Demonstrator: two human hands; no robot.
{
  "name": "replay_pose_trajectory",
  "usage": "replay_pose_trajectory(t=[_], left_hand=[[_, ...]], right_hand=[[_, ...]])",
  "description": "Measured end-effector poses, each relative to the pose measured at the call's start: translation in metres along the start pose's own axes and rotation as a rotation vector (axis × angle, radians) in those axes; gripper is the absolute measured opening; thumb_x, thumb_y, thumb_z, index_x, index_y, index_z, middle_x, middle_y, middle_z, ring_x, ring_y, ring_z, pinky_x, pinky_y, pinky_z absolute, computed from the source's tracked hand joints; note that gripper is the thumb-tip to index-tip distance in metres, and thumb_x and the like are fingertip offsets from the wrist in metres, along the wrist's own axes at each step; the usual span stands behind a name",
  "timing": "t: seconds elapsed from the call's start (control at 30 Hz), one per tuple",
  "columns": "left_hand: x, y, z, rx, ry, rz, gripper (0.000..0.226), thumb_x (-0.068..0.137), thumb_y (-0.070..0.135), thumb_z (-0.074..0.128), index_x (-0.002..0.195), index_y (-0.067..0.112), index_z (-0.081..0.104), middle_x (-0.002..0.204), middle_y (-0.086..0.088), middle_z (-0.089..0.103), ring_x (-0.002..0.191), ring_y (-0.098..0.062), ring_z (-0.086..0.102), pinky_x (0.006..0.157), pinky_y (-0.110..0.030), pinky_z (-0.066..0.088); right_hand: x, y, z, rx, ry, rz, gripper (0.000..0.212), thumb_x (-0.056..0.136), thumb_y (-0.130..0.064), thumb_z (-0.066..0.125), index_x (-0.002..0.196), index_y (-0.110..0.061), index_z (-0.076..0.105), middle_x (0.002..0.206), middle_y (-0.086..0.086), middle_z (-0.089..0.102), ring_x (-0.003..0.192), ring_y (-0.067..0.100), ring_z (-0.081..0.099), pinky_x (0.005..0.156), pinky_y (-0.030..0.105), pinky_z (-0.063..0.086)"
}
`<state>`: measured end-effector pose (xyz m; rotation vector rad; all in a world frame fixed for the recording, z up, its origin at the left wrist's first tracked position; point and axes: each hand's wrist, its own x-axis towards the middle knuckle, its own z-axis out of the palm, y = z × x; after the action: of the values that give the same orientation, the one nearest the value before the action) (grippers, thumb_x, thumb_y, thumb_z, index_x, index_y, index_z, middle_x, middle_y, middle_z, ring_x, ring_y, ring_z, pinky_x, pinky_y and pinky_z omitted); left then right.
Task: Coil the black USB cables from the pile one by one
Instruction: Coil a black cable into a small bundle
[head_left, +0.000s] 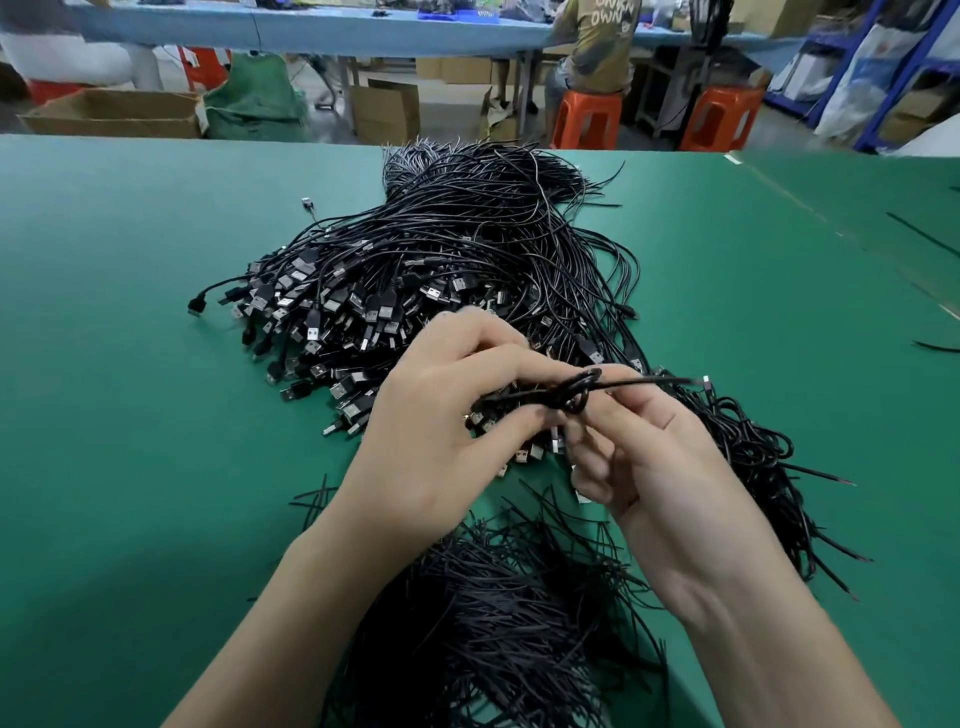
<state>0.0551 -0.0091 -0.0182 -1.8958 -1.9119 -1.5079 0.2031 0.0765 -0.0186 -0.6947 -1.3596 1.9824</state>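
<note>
Both hands are up over the green table (130, 374), close together, right at the near edge of the pile (415, 270) of black USB leads, and between them sits one cable (582, 396). The left hand (441, 415) has its fingers curled in, thumb and fingertips clamped on the bunched part of that cable, knuckles toward the camera. The right hand (639, 457) meets it from the other side, fingers bent, pinching the cable just where it crosses itself in a small tight loop. From that loop a straight tail shoots out to the right, above the right hand's knuckles. So the cable is off the table, held by both hands just above the pile's silver plug ends. The pile itself fans away toward the far edge, plugs massed on the near left, thin tails sprayed out at the back. To the right of the right wrist lies a dark heap of looped cables (753, 452), touching the pile. Beneath the forearms sprawls a mound of thin black strands (493, 597); what they are, I cannot tell. Beyond the table, a person sits on an orange stool (587, 124) with their back to us, a second stool (719, 119) beside it, and cardboard boxes (114, 111) at far left.
</note>
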Motion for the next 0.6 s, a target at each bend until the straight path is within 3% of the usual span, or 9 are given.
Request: replay_pose_trajectory(t=[0.1,0.2,0.3,0.37,0.43,0.53,0.6], left_hand=[[-0.002,-0.002,0.002,-0.017,-0.007,-0.005,0.034,0.09,-0.001,0.072,0.112,0.025,0.078,0.101,0.009,0.063,0.1,-0.014,0.063,0.086,-0.021,0.046],[-0.002,0.0,0.008,-0.022,-0.032,-0.018,0.03,0.093,0.0,0.068,0.112,0.021,0.078,0.105,0.009,0.068,0.105,-0.012,0.064,0.091,-0.025,0.049],[-0.003,0.0,0.015,-0.037,-0.134,-0.026,0.025,0.097,0.007,0.068,0.116,0.02,0.078,0.115,0.011,0.071,0.118,-0.007,0.061,0.105,-0.031,0.047],[-0.003,-0.002,0.017,-0.038,-0.175,-0.02,0.026,0.097,0.004,0.066,0.114,0.021,0.079,0.119,0.014,0.071,0.122,-0.005,0.059,0.107,-0.027,0.045],[0.004,-0.011,0.017,0.006,-0.137,-0.072,0.029,0.098,0.005,0.064,0.115,0.025,0.077,0.12,0.018,0.07,0.122,-0.003,0.059,0.108,-0.027,0.044],[0.028,-0.038,0.012,0.207,-0.053,-0.212,0.033,0.1,0.008,0.061,0.126,0.025,0.07,0.129,0.013,0.066,0.127,-0.006,0.054,0.115,-0.033,0.039],[0.049,-0.061,0.006,0.373,-0.037,-0.279,0.037,0.101,0.008,0.058,0.135,0.02,0.064,0.137,0.003,0.062,0.132,-0.016,0.049,0.117,-0.032,0.033]], right_hand=[[0.0,-0.002,-0.003,-0.137,-0.025,-0.011,0.021,0.098,-0.04,0.058,0.102,-0.026,0.074,0.086,0.005,0.066,0.067,0.01,0.057,0.054,0.023,0.042],[0.002,-0.004,-0.008,-0.128,-0.016,0.034,0.035,0.1,-0.05,0.049,0.113,-0.027,0.073,0.094,0.008,0.068,0.078,0.016,0.064,0.059,0.032,0.046],[0.004,-0.009,-0.015,-0.185,0.0,-0.005,0.027,0.092,-0.042,0.061,0.109,-0.027,0.074,0.098,0.001,0.076,0.083,0.015,0.069,0.064,0.029,0.053],[0.005,-0.012,-0.024,-0.278,0.053,-0.076,0.017,0.089,-0.028,0.071,0.105,-0.026,0.075,0.09,0.0,0.076,0.078,0.012,0.07,0.065,0.025,0.054],[0.007,-0.016,-0.034,-0.457,0.138,-0.167,0.015,0.091,-0.017,0.073,0.101,-0.029,0.073,0.087,-0.002,0.075,0.077,0.012,0.071,0.069,0.026,0.052],[0.008,-0.021,-0.05,-0.913,0.35,-0.292,0.013,0.093,-0.022,0.07,0.102,-0.032,0.068,0.091,-0.012,0.072,0.088,0.01,0.067,0.074,0.024,0.048],[0.007,-0.023,-0.06,-1.234,0.442,-0.24,0.022,0.094,-0.031,0.067,0.116,-0.032,0.064,0.114,-0.006,0.066,0.109,0.018,0.058,0.086,0.033,0.046]])
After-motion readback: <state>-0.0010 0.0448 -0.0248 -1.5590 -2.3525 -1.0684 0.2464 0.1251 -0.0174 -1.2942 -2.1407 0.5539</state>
